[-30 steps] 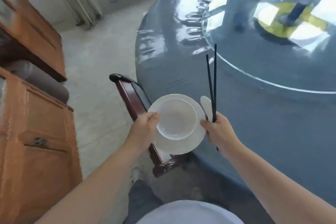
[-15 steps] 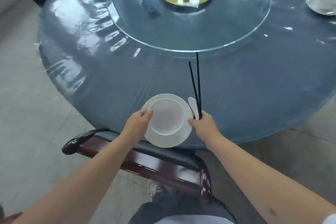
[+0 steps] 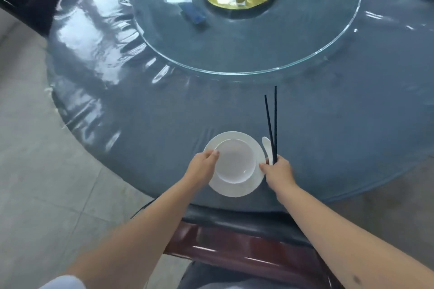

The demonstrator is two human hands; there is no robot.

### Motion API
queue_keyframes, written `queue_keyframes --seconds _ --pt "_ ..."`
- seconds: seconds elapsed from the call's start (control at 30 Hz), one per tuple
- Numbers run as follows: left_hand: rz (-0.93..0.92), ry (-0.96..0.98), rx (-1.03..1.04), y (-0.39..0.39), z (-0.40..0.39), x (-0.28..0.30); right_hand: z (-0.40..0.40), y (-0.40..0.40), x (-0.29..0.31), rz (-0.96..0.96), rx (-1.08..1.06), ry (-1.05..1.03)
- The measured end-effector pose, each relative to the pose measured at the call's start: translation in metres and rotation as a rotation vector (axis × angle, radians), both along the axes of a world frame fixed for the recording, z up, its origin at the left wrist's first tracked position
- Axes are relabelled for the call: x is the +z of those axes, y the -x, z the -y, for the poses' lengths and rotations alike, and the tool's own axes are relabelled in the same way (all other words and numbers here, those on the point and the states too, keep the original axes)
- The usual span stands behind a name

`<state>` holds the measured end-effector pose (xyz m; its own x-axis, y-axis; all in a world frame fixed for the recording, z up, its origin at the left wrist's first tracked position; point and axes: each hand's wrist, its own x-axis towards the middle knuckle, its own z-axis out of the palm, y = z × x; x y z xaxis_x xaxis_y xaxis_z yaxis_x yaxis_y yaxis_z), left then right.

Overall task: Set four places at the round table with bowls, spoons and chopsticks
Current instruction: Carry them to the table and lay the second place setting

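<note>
Bowl, plate, spoon and chopsticks held at the near edge of the round desk (image 3: pixel 164 124).
Left hand (image 3: pixel 202 166) grips the glossy white bowl (image 3: pixel 234 162) and plate (image 3: pixel 237 189); right hand (image 3: pixel 279 170) pinches the plate rim, white spoon (image 3: pixel 267 148) and thin black chopsticks (image 3: pixel 272 124), their long axis toward the desk's centre.

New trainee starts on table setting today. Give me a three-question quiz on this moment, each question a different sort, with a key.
1. True or false: the white bowl sits on the white plate.
2. Multiple choice: what does the right hand hold?
A. nothing
B. the black chopsticks and the white spoon
C. a cup
3. Fill in: the left hand grips the plate and bowl at their ____ side.

Key:
1. True.
2. B; it also touches the plate's right rim.
3. Left, with the thumb on the bowl's rim.
</note>
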<state>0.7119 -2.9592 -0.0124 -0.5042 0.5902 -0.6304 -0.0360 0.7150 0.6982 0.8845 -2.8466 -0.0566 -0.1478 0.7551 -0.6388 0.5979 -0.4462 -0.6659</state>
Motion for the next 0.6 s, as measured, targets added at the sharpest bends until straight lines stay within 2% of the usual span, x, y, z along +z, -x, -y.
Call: queue_keyframes --seconds 0.13,0.27,0.6 --pt "0.001 0.005 -0.05 0.016 -0.01 -0.01 0.006 0.015 -0.007 0.036 -0.089 0.003" --pt "-0.011 0.03 -0.013 0.024 -0.021 -0.016 0.004 0.025 -0.01 0.078 -0.116 -0.03" --pt "-0.085 0.085 -0.085 0.029 -0.019 -0.026 0.011 0.031 -0.009 0.241 -0.006 -0.151"
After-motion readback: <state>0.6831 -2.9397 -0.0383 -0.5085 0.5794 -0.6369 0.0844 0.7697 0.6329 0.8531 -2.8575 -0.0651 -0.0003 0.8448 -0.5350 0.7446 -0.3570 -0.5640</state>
